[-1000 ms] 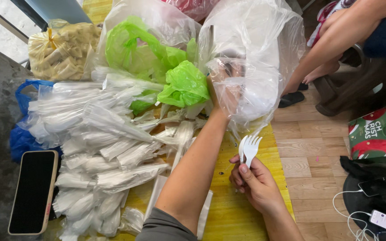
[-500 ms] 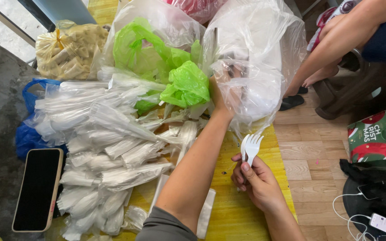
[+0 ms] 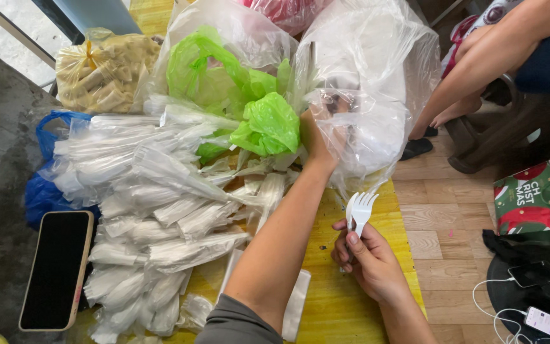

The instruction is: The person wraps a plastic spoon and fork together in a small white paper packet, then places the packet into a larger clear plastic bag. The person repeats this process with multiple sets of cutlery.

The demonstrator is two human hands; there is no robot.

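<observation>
Packed: heap of clear-wrapped white plastic cutlery packets (image 3: 154,210) lay on yellow wooden table (image 3: 345,306). In hand: right hand (image 3: 367,261) pinched white plastic forks (image 3: 359,210), unwrapped; left hand (image 3: 319,137) reached inside large clear plastic bag (image 3: 377,83), grip unclear.

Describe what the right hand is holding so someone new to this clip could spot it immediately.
Start at the yellow table and go to its right edge, below the big clear plastic bag. There the right hand pinches white plastic forks, tines up. Unlike the wrapped cutlery packets heaped to the left, they are bare.
</observation>
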